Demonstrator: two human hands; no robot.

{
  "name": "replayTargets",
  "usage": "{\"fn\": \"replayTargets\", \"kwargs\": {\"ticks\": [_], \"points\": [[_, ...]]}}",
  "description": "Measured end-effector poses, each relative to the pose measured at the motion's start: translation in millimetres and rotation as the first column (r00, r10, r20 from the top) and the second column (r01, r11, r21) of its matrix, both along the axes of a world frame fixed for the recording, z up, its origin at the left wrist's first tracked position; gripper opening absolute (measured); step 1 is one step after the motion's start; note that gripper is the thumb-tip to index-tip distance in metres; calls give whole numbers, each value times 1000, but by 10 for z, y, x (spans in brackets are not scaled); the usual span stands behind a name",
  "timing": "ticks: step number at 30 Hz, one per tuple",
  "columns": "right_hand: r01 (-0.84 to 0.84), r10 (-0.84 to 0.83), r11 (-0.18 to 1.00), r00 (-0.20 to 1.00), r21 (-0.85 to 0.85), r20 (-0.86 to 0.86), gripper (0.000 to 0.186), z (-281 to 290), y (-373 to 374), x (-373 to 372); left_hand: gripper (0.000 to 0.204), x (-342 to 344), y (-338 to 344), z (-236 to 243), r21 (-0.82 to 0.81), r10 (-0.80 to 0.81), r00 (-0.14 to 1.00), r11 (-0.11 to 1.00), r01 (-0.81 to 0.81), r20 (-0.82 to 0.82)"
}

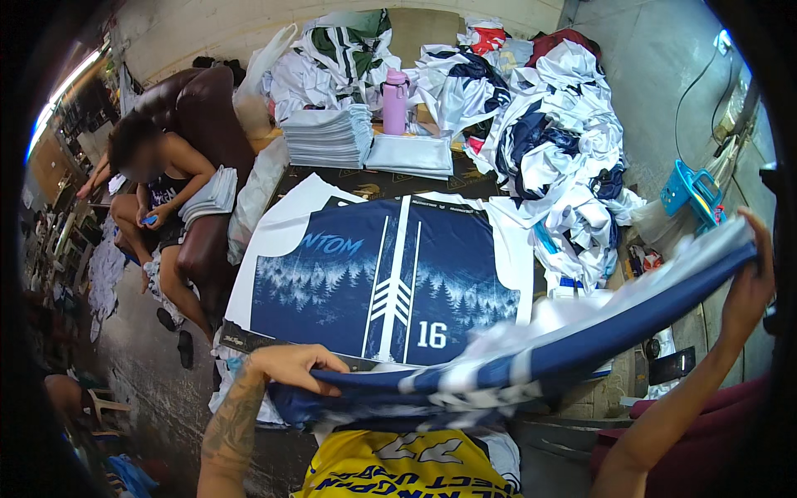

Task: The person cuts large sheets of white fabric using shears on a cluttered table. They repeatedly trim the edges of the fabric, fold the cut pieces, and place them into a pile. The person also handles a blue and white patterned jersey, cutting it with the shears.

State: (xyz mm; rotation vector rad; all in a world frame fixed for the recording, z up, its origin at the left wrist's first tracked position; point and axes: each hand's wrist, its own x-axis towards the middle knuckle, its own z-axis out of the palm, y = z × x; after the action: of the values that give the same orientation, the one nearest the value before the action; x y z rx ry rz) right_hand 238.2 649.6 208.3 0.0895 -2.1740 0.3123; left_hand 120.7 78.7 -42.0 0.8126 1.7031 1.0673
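Head view shows two hands holding one long navy cloth point(581, 353) between them, above the near side of the worktop point(357, 180). The left hand point(300, 365) pinches its low end between thumb and fingers, close to the near left corner of a flat printed panel point(332, 286). The right hand point(751, 270) grips the other end, high and far to the right, with the fingers bent over the edge. So the long axis of the cloth rises from left to right, and its middle is blurred, therefore I cannot tell how many layers it has. The panel lies just beyond the cloth, with its white centre stripe pointing away from the person; the left hand is clearly the nearer one to it. To the right of the panel lies a heap of white and navy fabric point(573, 149).
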Motion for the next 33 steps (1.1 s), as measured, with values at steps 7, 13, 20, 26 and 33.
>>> {"fn": "replayTargets", "kwargs": {"ticks": [7,13,20,26,33], "points": [[28,-83,987,928,157,363,27,-444,920,-1521,35,-1928,-538,968,566,562,-244,517,-642,-791],[322,-344,823,938,468,-40,14,-2680,114,-976,38,-1544,-1147,-514,505,276,-426,559,-658,-861],[579,-6,473,756,-664,655,36,-4837,-75,-393,50,-596,-1428,-2207,-207,907,404,375,-903,-119],[458,-224,-78,857,-885,463,55,-5092,-467,-87,50,125,-1392,-2485,193,948,194,147,-970,253],[902,-310,362,356,-236,882,47,-4877,-794,141,97,305,-1052,-2865,-119,310,319,525,-843,-896]]}}
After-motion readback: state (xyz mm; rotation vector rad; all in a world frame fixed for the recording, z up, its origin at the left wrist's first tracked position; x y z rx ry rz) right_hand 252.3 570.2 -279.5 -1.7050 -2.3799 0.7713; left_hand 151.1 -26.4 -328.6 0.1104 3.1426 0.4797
